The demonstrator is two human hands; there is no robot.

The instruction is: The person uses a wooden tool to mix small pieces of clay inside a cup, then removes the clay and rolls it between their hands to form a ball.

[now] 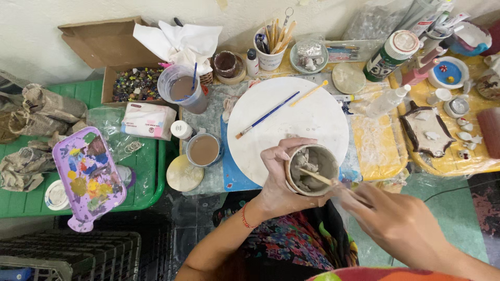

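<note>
**Clay cup in one hand, wooden stick in the other**

My left hand wraps around a small clay cup, fingers curled over its far rim and the thumb side underneath, so my grip is pressed together on its wall. I hold the cup just off the near edge of the round white board, above my lap. Inside it I can see grey lumps of clay.

My right hand comes in from the lower right and pinches a thin wooden stick, whose tip reaches into the cup's mouth. The hand is blurred, so I cannot tell exactly how the fingers sit on it.

On the white board lie a blue-handled brush and a yellow-handled brush, well apart from my hands. To the left of the board on the bench stands a cup of brown water, with a round tan disc just beside it. Farther back is a clear beaker of murky water and a white mug full of tools. On the green tray at the left rests a purple paint palette. At the right, a brown dish holding white pieces sits on the yellow cover.
</note>
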